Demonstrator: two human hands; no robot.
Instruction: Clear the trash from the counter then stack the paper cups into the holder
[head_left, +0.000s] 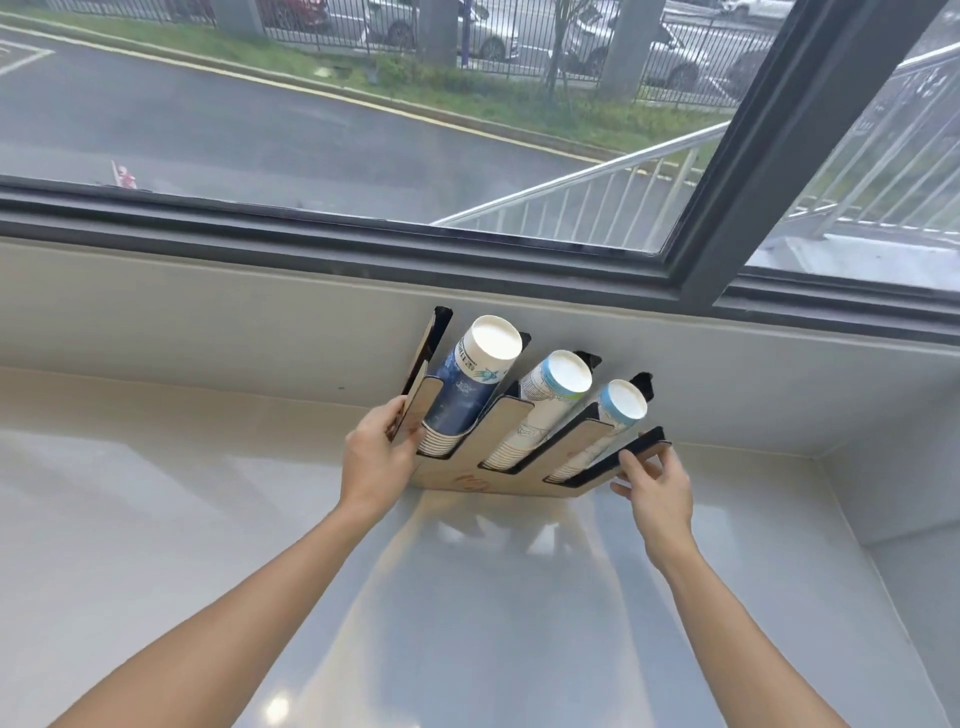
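Both hands on the holder (498, 467), which sits at about 12 o'clock from the person, at the far edge of the counter (208, 519) under the window (363, 130).

Left hand (376, 457) at the holder's 9 o'clock end — thumb on the front of the outer side panel, fingers wrapped behind it, closed on the panel. Right hand (657, 493) at the 3 o'clock end — thumb and fingertips pinching the black-edged side wall, remaining fingers loosely spread below.

All three slots are loaded: dark blue cup stack (462, 395) at the left, white-and-teal stack (545, 410) in the middle, a narrower stack (613, 421) at the right. Stacks lie tilted back, bases up toward the window, rims down at the front of the slots.

No trash visible on the counter in this view, and no loose cups. Judgement: trash step done, stacking done or nearly so — the step in hand looks like positioning the filled holder against the back wall.

Next move calls for an even two-handed push or set-down, keeping the holder level so the stacks don't slide out of the open fronts. Can't tell whether the base is fully seated on the counter or lifted slightly.
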